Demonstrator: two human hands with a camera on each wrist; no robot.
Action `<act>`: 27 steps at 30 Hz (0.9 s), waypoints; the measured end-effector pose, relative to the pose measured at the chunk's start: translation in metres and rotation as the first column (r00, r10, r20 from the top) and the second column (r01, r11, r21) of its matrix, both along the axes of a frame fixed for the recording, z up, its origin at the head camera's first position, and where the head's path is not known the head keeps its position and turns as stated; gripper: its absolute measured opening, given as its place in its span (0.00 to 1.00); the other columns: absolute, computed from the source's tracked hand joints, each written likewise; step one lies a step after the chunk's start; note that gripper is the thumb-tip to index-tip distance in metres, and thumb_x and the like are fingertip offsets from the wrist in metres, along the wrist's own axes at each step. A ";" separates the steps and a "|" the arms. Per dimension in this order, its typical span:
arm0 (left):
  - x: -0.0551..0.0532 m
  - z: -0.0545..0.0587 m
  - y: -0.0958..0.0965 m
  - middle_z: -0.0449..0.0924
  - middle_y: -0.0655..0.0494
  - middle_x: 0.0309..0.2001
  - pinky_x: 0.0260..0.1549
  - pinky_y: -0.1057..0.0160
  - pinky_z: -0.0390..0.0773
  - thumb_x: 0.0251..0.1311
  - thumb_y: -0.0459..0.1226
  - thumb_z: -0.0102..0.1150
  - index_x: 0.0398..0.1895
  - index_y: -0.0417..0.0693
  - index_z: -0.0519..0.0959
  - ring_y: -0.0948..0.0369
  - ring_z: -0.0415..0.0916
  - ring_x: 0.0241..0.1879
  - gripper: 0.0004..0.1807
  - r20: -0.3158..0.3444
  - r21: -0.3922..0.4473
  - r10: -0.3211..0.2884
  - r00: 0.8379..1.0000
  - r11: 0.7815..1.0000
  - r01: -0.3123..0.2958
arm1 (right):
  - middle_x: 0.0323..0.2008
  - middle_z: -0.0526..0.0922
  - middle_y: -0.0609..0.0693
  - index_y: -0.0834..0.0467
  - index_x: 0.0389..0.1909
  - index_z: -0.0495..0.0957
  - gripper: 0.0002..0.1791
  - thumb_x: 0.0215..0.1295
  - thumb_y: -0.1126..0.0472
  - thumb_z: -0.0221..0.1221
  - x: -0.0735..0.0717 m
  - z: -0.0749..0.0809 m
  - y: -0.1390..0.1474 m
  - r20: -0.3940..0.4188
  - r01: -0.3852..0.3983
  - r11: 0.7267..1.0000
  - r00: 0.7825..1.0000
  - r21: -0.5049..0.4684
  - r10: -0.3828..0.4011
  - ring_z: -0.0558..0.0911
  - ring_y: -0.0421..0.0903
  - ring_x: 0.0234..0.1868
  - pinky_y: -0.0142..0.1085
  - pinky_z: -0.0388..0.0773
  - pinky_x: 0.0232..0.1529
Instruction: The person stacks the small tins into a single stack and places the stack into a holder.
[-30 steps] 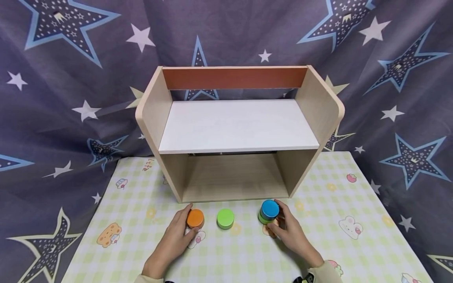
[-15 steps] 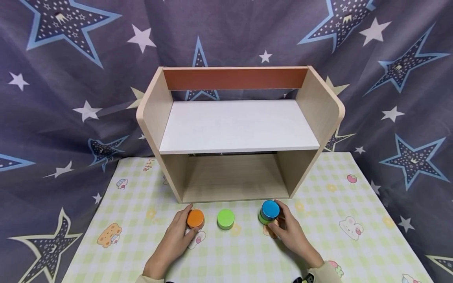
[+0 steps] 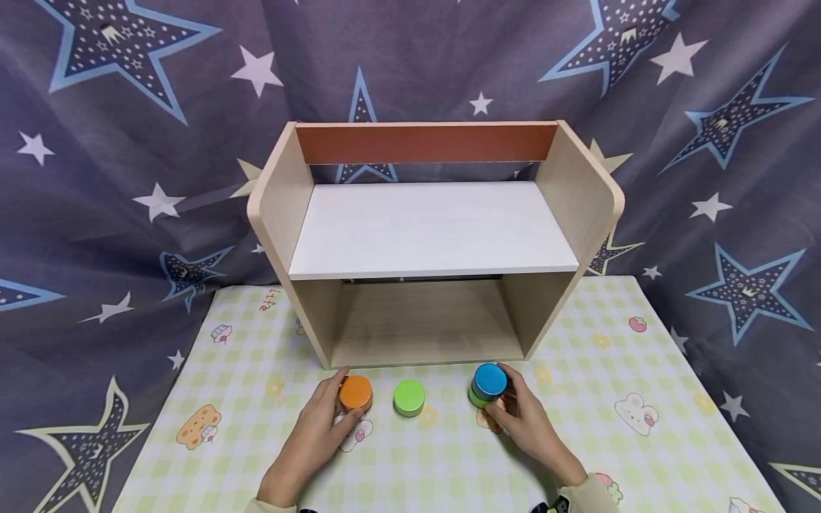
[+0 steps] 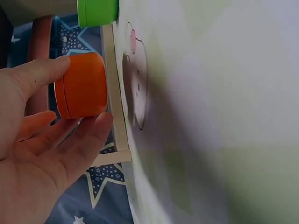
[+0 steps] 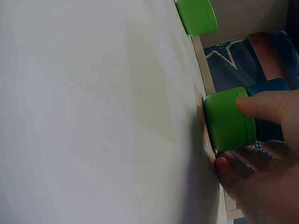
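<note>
Orange container (image 3: pixel 355 392), lower centre of the frame, left of the lone green container (image 3: pixel 409 397). Left hand (image 3: pixel 316 425) holds it, thumb on the near side, fingers on the far side, gap narrowed to its width; probably gripped low across the sides to keep its top uncovered. Can't tell if its base sits flat. Lone green one stands between the hands, touched by neither. Right of it, blue container (image 3: pixel 490 379) sits on the lower green container (image 5: pixel 229 119). Right hand (image 3: pixel 529 417) grips that lower one, thumb against its side, fingers round behind, likely steadying the stack from below. Shelf unit (image 3: pixel 432 228) stands just behind, centre frame, on a checked tablecloth (image 3: pixel 224 477); starry curtain (image 3: pixel 410 43) fills the top and both sides.
</note>
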State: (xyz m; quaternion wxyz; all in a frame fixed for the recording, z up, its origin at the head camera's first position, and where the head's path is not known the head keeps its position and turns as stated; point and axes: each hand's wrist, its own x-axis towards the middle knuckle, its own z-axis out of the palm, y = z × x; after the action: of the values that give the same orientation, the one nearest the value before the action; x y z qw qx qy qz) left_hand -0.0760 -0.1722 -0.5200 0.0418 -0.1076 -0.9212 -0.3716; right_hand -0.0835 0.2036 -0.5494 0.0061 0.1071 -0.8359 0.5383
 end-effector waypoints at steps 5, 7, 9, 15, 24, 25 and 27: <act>-0.002 0.006 0.002 0.71 0.43 0.63 0.57 0.45 0.74 0.57 0.39 0.74 0.75 0.44 0.62 0.49 0.72 0.61 0.43 -0.001 0.012 -0.004 1.000 1.000 0.004 | 0.61 0.74 0.61 0.63 0.75 0.55 0.42 0.63 0.71 0.66 0.000 0.001 0.000 0.002 0.002 1.000 1.000 -0.004 -0.002 0.76 0.56 0.60 0.48 0.78 0.56; -0.003 0.008 0.004 0.72 0.43 0.63 0.55 0.46 0.76 0.57 0.39 0.74 0.75 0.44 0.62 0.50 0.73 0.59 0.44 0.001 0.006 0.000 1.000 1.000 0.000 | 0.61 0.74 0.61 0.63 0.75 0.55 0.42 0.63 0.72 0.66 0.000 0.001 0.000 0.004 0.003 1.000 1.000 -0.001 -0.003 0.76 0.56 0.60 0.48 0.78 0.56; -0.003 0.010 0.005 0.72 0.44 0.63 0.54 0.47 0.77 0.56 0.40 0.75 0.75 0.45 0.62 0.51 0.74 0.58 0.45 -0.001 -0.004 0.004 1.000 1.000 -0.004 | 0.61 0.74 0.61 0.63 0.75 0.56 0.42 0.63 0.72 0.66 0.000 0.001 0.000 0.005 0.003 1.000 1.000 0.002 -0.003 0.76 0.56 0.61 0.48 0.77 0.56; -0.005 0.015 0.009 0.74 0.47 0.61 0.49 0.53 0.80 0.55 0.42 0.76 0.76 0.49 0.62 0.54 0.77 0.54 0.46 -0.008 -0.003 -0.008 1.000 1.000 0.008 | 0.61 0.74 0.61 0.64 0.75 0.56 0.42 0.63 0.71 0.66 0.000 0.002 0.000 0.003 0.002 1.000 1.000 0.014 -0.002 0.76 0.56 0.61 0.48 0.77 0.57; -0.011 0.020 0.019 0.74 0.45 0.60 0.49 0.51 0.80 0.55 0.43 0.76 0.75 0.49 0.63 0.53 0.78 0.51 0.46 -0.023 0.007 -0.019 1.000 1.000 0.020 | 0.61 0.74 0.62 0.64 0.75 0.56 0.42 0.63 0.72 0.65 -0.001 0.000 0.000 -0.010 0.001 1.000 1.000 0.019 -0.001 0.76 0.57 0.61 0.50 0.76 0.57; -0.011 0.020 0.020 0.75 0.45 0.60 0.49 0.52 0.80 0.54 0.43 0.76 0.75 0.48 0.63 0.54 0.78 0.51 0.46 -0.022 0.007 -0.021 1.000 1.000 0.021 | 0.61 0.74 0.62 0.64 0.75 0.56 0.42 0.63 0.72 0.65 -0.001 0.000 0.000 -0.009 0.001 1.000 1.000 0.019 -0.001 0.76 0.57 0.61 0.50 0.76 0.57; -0.012 0.021 0.023 0.75 0.47 0.59 0.48 0.53 0.81 0.54 0.43 0.77 0.75 0.48 0.63 0.55 0.78 0.50 0.46 -0.013 0.006 -0.024 1.000 1.000 0.024 | 0.61 0.74 0.62 0.63 0.75 0.56 0.42 0.63 0.72 0.66 -0.001 0.000 0.001 -0.007 0.003 1.000 1.000 0.020 -0.002 0.76 0.57 0.61 0.49 0.76 0.57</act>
State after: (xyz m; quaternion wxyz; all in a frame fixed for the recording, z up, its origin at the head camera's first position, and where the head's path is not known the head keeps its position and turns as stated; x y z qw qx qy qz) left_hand -0.0879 -0.1492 -0.4995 0.0436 -0.1212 -0.9184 -0.3742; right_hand -0.0845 0.2043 -0.5499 0.0086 0.1080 -0.8413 0.5296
